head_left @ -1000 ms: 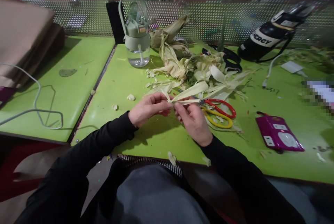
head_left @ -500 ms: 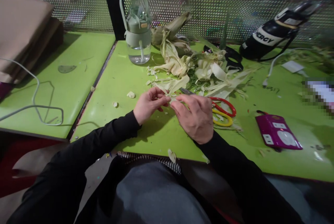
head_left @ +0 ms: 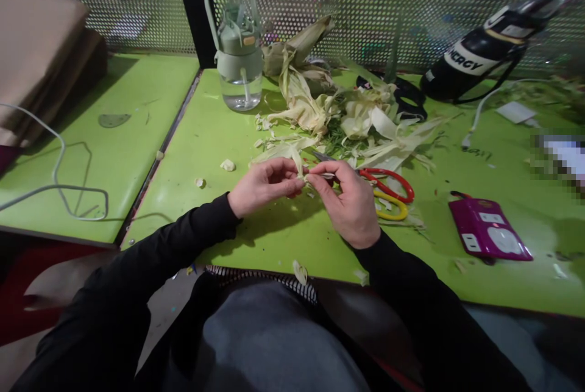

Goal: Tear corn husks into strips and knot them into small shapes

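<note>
My left hand (head_left: 264, 185) and my right hand (head_left: 350, 200) meet over the green table (head_left: 256, 239), both pinching a pale strip of corn husk (head_left: 299, 167) between fingertips. The strip is short and folded between the two pinches. Behind the hands lies a heap of corn husks (head_left: 347, 121). Red-handled scissors (head_left: 388, 183) and yellow-handled scissors (head_left: 390, 209) lie just right of my right hand, untouched.
A green-lidded water bottle (head_left: 237, 50) stands at the back. A magenta power strip (head_left: 488, 235) lies right, a black bottle (head_left: 479, 53) far right. A white cable (head_left: 59, 178) loops on the left table. Perforated metal screen behind. Husk scraps dot the table.
The long husk strip held out flat a second ago is now bunched short between my fingertips. My right hand rolled over it and shifted slightly right; the left hand barely moved.
</note>
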`<state>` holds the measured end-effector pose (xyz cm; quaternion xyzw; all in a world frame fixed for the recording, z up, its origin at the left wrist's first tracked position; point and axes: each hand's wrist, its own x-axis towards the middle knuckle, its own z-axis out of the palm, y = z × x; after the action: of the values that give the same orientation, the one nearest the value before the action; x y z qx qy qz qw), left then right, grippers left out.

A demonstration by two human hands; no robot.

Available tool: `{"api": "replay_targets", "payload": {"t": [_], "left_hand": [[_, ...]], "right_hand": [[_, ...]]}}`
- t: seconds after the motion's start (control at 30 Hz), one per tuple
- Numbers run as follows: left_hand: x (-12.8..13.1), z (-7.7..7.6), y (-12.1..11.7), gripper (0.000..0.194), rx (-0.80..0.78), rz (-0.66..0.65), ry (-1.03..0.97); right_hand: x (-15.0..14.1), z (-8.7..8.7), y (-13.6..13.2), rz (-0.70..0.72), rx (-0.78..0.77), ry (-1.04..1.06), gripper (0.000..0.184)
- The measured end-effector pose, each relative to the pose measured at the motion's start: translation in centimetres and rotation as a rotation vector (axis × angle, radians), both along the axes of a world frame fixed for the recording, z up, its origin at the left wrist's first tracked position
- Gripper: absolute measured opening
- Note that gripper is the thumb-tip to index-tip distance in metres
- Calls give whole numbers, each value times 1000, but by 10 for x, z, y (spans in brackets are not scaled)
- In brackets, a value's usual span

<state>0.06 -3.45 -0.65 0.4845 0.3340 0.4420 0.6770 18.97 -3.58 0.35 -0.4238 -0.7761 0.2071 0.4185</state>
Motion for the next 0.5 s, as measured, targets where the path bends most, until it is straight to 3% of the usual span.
{"api": "replay_targets", "payload": {"t": [0.27, 0.5], "left_hand": [[3, 0, -3, 36, -3, 115, -17], [9, 0, -6, 34, -17, 194, -57]], "right_hand": [[0, -10, -1, -53, -205, 198, 35], [-3, -4, -7, 69, -298, 283, 28]]}}
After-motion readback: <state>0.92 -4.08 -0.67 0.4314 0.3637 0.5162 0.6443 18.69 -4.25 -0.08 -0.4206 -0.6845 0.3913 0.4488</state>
